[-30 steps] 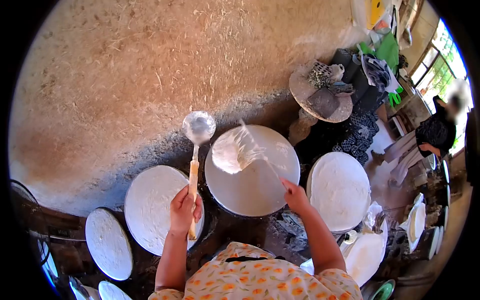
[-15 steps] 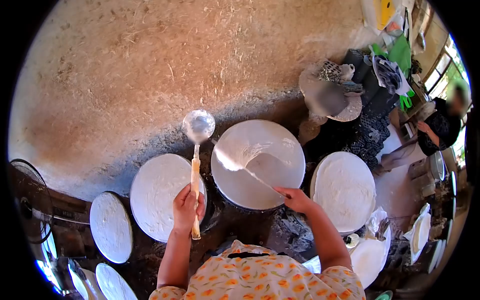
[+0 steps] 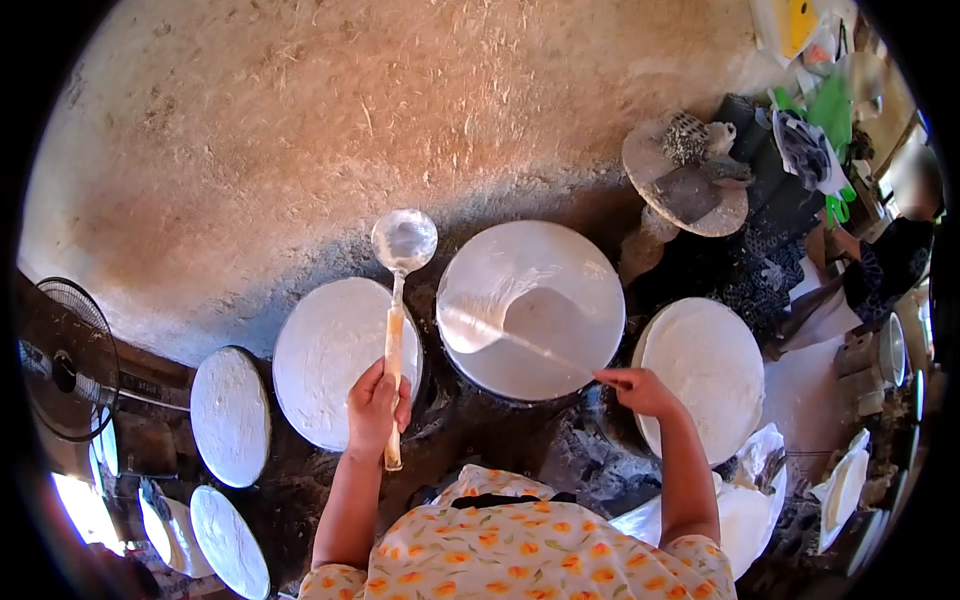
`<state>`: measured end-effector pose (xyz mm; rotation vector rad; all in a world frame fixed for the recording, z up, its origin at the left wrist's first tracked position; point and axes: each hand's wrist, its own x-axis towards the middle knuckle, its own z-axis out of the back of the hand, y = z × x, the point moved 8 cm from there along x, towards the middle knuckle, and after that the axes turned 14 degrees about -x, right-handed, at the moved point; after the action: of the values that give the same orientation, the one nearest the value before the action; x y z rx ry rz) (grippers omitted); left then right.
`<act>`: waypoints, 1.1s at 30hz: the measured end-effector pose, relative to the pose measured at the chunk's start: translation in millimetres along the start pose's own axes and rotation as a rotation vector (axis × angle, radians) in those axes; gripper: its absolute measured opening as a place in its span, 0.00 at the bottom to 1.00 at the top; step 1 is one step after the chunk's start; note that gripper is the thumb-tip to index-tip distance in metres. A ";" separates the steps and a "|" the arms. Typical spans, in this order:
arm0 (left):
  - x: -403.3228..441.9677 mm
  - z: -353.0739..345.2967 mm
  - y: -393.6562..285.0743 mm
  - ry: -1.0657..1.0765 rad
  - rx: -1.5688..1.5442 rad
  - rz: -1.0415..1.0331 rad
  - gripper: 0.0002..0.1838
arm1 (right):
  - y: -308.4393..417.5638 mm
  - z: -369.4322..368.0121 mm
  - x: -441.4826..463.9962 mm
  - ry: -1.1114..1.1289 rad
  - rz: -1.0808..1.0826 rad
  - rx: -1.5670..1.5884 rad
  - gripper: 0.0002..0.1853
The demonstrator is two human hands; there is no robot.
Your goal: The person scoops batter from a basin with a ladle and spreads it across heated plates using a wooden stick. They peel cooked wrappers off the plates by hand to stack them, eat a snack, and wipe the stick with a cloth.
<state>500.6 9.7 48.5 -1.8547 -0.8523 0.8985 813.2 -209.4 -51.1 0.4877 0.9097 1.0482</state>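
Observation:
My left hand (image 3: 378, 405) is wrapped around the wooden handle of a metal ladle (image 3: 405, 240), whose round bowl points away towards the wall. In my right hand (image 3: 642, 392) is a long thin stick (image 3: 548, 352), pinched at its near end; it reaches across the middle round pan (image 3: 585, 270), and motion blurs its far part. White batter (image 3: 470, 330) coats the pan's left side, while a greyer round patch shows near its centre. Beside the ladle handle lies a round top covered in white (image 3: 325, 360). Another white-covered round (image 3: 705, 375) sits to the right, close to my right hand.
A fan (image 3: 65, 355) stands at far left, near more white-covered rounds (image 3: 230, 420). The mud-coloured wall (image 3: 300, 130) rises behind. At the right back, one person wears a wide hat (image 3: 690, 180); another person (image 3: 890, 260) is in dark clothes. White sheets (image 3: 750, 500) lie lower right.
The stick in my right hand has swung across the pan, and that hand has moved right. My left hand still holds the ladle upright. The view has shifted slightly; the hat is turned differently.

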 end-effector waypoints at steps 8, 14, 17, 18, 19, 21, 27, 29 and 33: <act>-24.1 -10.0 11.3 -0.035 -0.050 0.011 0.10 | 10.3 1.5 -2.9 -0.180 0.217 -0.160 0.30; -43.8 -16.8 18.7 0.027 0.044 0.041 0.10 | -25.6 1.6 -16.9 -0.618 0.059 -0.008 0.30; -46.6 -21.9 24.8 -0.001 -0.035 0.074 0.10 | -2.6 -27.1 -14.5 -0.404 -0.024 0.107 0.29; -46.1 -19.1 24.5 0.022 -0.024 0.081 0.10 | 6.5 -40.3 -16.5 -0.319 0.099 0.032 0.28; -45.9 -14.9 22.7 0.053 -0.006 0.067 0.10 | 12.0 -42.1 -42.8 -0.243 0.030 -0.025 0.27; -45.9 -3.9 19.6 0.109 0.021 0.072 0.09 | -12.9 -48.0 -96.2 -0.174 -0.104 0.075 0.27; -45.7 14.2 3.8 0.239 0.021 0.047 0.09 | 54.2 -118.2 -106.1 -0.460 -0.144 0.184 0.24; -45.3 24.4 -1.5 0.264 0.003 0.075 0.09 | 85.1 -153.1 -70.0 -0.745 0.090 -0.020 0.25; -49.7 53.6 -15.6 0.239 -0.019 0.075 0.09 | 74.9 -202.3 -58.3 -0.504 -0.373 -0.643 0.30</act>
<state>427.4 -3.8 55.7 -1.9741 -0.6498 0.6978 594.9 -241.8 -85.9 0.0241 0.1743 0.7631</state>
